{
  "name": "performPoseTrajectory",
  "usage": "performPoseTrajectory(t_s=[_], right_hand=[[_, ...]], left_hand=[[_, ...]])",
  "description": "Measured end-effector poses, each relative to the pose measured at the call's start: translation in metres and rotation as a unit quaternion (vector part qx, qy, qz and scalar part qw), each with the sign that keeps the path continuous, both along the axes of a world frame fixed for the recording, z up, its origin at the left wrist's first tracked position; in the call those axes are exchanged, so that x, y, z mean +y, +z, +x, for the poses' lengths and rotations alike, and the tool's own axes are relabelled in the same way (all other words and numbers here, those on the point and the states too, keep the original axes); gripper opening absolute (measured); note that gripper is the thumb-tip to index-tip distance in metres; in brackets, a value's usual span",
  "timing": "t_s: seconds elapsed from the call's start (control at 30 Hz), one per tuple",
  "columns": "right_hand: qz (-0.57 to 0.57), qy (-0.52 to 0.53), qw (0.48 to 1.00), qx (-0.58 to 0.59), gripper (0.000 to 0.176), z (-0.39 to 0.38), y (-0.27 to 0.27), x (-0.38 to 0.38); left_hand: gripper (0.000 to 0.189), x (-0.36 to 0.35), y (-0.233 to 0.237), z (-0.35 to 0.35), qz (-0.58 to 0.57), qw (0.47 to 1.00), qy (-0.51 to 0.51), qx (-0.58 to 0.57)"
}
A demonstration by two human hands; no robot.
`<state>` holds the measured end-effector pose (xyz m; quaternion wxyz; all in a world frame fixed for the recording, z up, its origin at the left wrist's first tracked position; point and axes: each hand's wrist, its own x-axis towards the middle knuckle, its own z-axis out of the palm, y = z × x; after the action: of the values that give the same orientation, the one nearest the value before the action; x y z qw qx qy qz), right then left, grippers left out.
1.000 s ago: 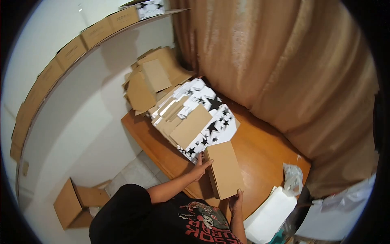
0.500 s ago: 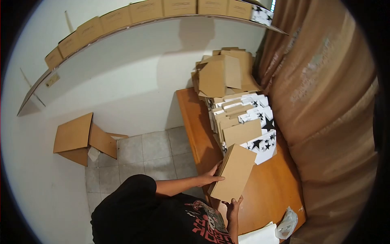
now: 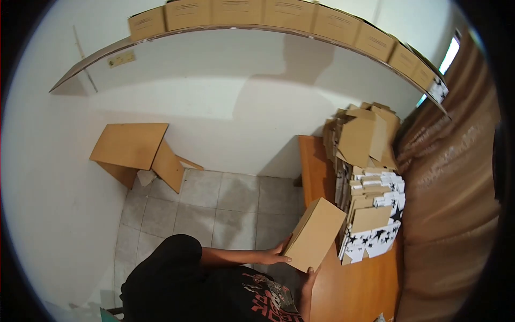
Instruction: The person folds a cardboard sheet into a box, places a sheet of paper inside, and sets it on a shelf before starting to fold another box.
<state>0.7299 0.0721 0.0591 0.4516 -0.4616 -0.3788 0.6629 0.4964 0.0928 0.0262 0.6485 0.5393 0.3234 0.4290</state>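
Between my two hands is a closed brown cardboard box, tilted, beside the near left edge of the wooden table. My left hand grips its left side near the lower corner, thumb on the top face. At the box's bottom end, my right hand holds the edge, with its thumb visible and the other fingers hidden underneath. To the right of the box lies a stack of flat cardboard pieces with white and black-star faces.
The wooden table runs along the brown curtain. More folded cardboard is piled at its far end. A wall shelf carries several brown boxes. A slanted wooden piece stands on the tiled floor.
My view has swung left, so the table and stacks appear further right. Held in both hands, the box has turned away from the table, and its left side face shows more.
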Motion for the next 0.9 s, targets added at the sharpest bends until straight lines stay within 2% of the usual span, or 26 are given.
performPoseTrajectory(t_s=[0.13, 0.17, 0.23, 0.27, 0.3, 0.37, 0.4, 0.47, 0.5, 0.53, 0.63, 0.73, 0.83, 0.9], right_hand=[[0.019, 0.051, 0.998, -0.009, 0.091, -0.067, 0.005, 0.017], [0.013, 0.095, 0.995, -0.020, 0.089, -0.078, 0.011, 0.024], [0.039, 0.120, 0.991, -0.047, 0.087, -0.102, 0.014, 0.039], [0.062, 0.134, 0.986, -0.075, 0.085, -0.112, 0.013, 0.046], [0.056, 0.171, 0.983, -0.039, 0.085, -0.117, 0.007, 0.054], [0.079, 0.209, 0.973, -0.065, 0.085, -0.129, 0.013, 0.065], [0.107, 0.230, 0.963, -0.086, 0.085, -0.142, 0.020, 0.072], [0.108, 0.278, 0.954, -0.037, 0.082, -0.162, 0.047, 0.079], [0.152, 0.298, 0.942, -0.033, 0.079, -0.172, 0.065, 0.078], [0.194, 0.314, 0.929, -0.030, 0.076, -0.181, 0.075, 0.077], [0.198, 0.342, 0.919, 0.011, 0.068, -0.198, 0.072, 0.073], [0.199, 0.397, 0.894, 0.060, 0.058, -0.220, 0.067, 0.062], [0.314, 0.406, 0.858, 0.020, 0.051, -0.260, 0.108, 0.055], [0.312, 0.451, 0.835, 0.043, 0.054, -0.293, 0.122, 0.062]], left_hand=[[0.107, -0.009, 0.019, -0.060, 0.009, 0.995, 0.099, 0.016], [0.107, -0.010, 0.021, -0.075, 0.011, 0.994, 0.110, 0.018], [0.103, -0.011, 0.022, -0.098, 0.033, 0.978, 0.172, 0.109], [0.103, -0.015, 0.032, -0.108, 0.030, 0.976, 0.185, 0.109], [0.103, -0.021, 0.050, -0.117, -0.016, 0.977, 0.202, 0.073], [0.100, -0.032, 0.062, -0.127, -0.067, 0.970, 0.234, 0.016], [0.100, -0.040, 0.068, -0.128, -0.065, 0.965, 0.254, 0.018], [0.099, -0.054, 0.080, -0.128, -0.028, 0.928, 0.360, 0.089], [0.099, -0.062, 0.086, -0.127, -0.027, 0.923, 0.372, 0.094], [0.100, -0.071, 0.090, -0.126, -0.036, 0.911, 0.403, 0.074], [0.101, -0.096, 0.102, -0.128, -0.066, 0.885, 0.457, 0.057], [0.100, -0.120, 0.138, -0.137, -0.102, 0.836, 0.536, 0.056], [0.093, -0.138, 0.172, -0.164, -0.140, 0.818, 0.556, -0.043], [0.085, -0.146, 0.182, -0.188, -0.180, 0.800, 0.568, -0.070]])
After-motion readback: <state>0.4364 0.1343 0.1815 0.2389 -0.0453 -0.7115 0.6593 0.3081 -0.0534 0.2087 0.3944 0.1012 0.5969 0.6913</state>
